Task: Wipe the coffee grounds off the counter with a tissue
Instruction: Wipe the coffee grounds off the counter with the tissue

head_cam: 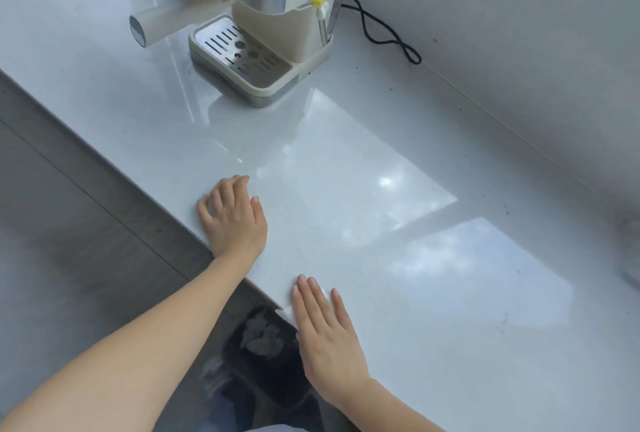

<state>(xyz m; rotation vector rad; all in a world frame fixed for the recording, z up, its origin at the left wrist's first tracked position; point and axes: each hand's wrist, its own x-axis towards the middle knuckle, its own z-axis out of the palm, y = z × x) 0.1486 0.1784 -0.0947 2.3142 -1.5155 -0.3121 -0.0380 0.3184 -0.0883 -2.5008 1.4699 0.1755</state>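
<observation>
My right hand [327, 338] lies flat on a white tissue [286, 314] at the front edge of the glossy white counter [433, 258]. Only a corner of the tissue shows past my fingers, jutting over the edge. My left hand [233, 217] rests palm down on the counter near the edge, fingers slightly curled, holding nothing. A few dark coffee specks [506, 210] are scattered at the right, toward the wall. Faint dark grounds [194, 66] also lie left of the coffee machine's base.
A cream coffee machine [263, 33] stands at the back, its drip tray [242, 54] facing me and its portafilter handle [162, 21] sticking out left. A black cable [384, 32] loops behind it. A black bin [263, 345] with crumpled tissues sits on the floor below the edge.
</observation>
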